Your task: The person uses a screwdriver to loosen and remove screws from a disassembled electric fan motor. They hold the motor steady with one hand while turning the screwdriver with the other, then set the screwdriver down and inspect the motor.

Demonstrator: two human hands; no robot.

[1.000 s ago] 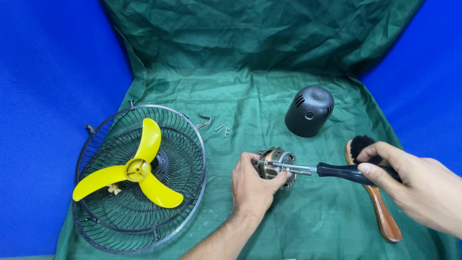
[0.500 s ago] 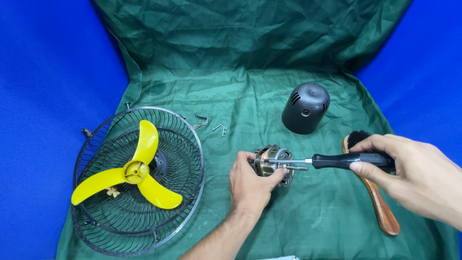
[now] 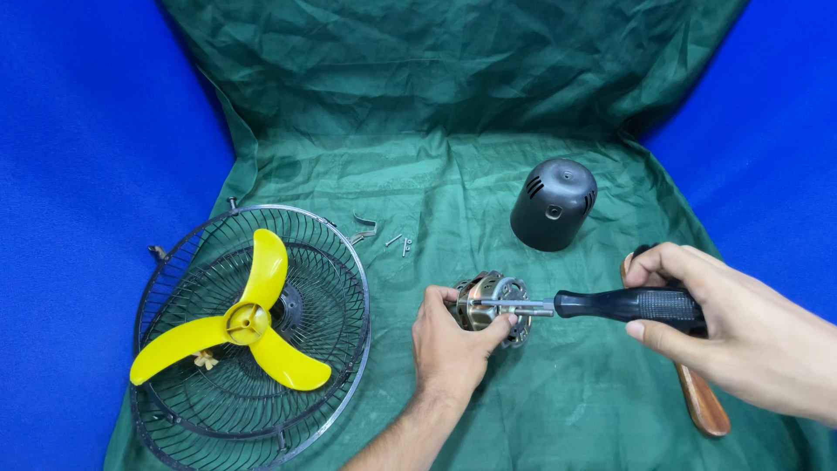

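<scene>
My left hand (image 3: 449, 344) grips a small metal fan motor (image 3: 488, 299) lying on the green cloth (image 3: 436, 192) near the middle. My right hand (image 3: 741, 327) holds a screwdriver with a black handle (image 3: 628, 304); its metal shaft points left and its tip rests on the motor's right side. Part of the motor is hidden under my left fingers.
A wire fan guard (image 3: 166, 262) holding a yellow three-blade propeller (image 3: 240, 327) lies at the left. A black domed motor cover (image 3: 554, 203) stands behind the motor. Small screws (image 3: 401, 242) and a metal clip (image 3: 366, 228) lie near the guard. A wooden-handled brush (image 3: 702, 401) lies under my right hand.
The screwdriver stays on the motor; my right hand has shifted its grip a little on the handle. My left hand keeps hold of the motor.
</scene>
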